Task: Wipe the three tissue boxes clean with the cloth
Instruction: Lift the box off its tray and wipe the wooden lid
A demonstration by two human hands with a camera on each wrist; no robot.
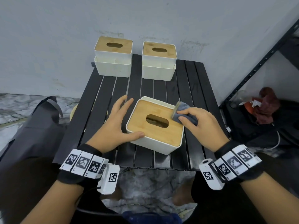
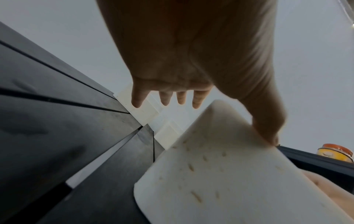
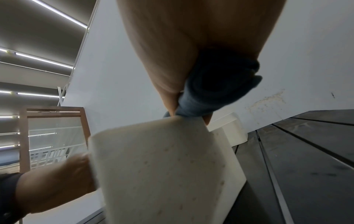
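Three tissue boxes sit on the black slatted table [image 1: 103, 88], each white with a bamboo lid. Two stand at the far edge, at 11 o'clock [image 1: 113, 57] and 12 o'clock [image 1: 159, 61]. The near tissue box [image 1: 155, 125] lies centre. The left hand [image 1: 113, 126], fingers spread and straight, braces its 9 o'clock side, thumb along the near edge. The right hand [image 1: 199, 125] grips one grey cloth [image 1: 184, 110], pressing it on the lid's 2 o'clock corner.

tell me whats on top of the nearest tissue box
On the near tissue box's bamboo lid: the grey cloth, pressed by the right hand. The lid beneath is hidden.
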